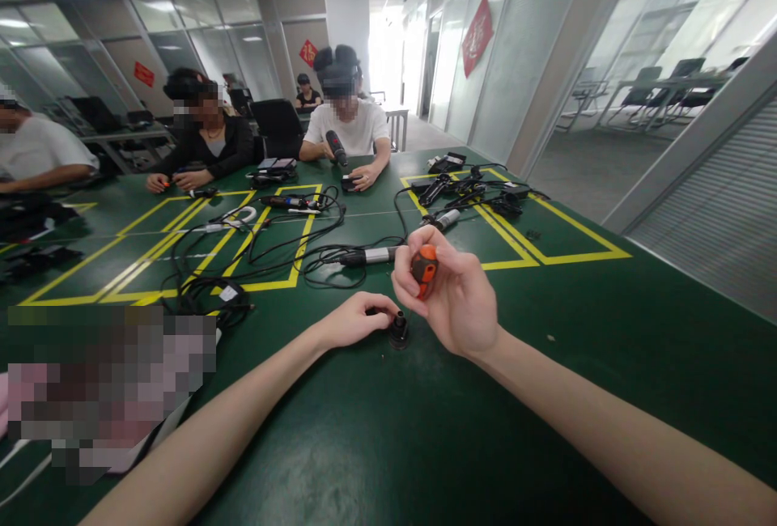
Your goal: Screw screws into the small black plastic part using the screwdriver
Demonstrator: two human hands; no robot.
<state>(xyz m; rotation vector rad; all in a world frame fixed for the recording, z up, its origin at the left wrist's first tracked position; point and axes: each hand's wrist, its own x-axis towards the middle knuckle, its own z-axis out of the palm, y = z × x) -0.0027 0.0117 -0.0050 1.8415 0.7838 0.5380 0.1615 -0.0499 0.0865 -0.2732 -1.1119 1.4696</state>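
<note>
In my right hand (464, 299) is a screwdriver (426, 271) with an orange and black handle. The fingers wrap round the handle, and its butt end faces me; the shaft is mostly hidden behind the hand. A small black round part (399, 333) stands on the green table just below it, with a narrow neck on a wider base. My left hand (355, 320) rests on the table at the left of this part, its thumb and index fingertip closed against the neck. Its other fingers are partly hidden.
Black cables (255, 247) and a grey and black handheld tool (367, 256) lie beyond my hands. More black devices (446, 186) are at the back right inside yellow tape. A blurred pinkish object (139, 388) lies at left. Across the table, a co-worker holds a power screwdriver (336, 147).
</note>
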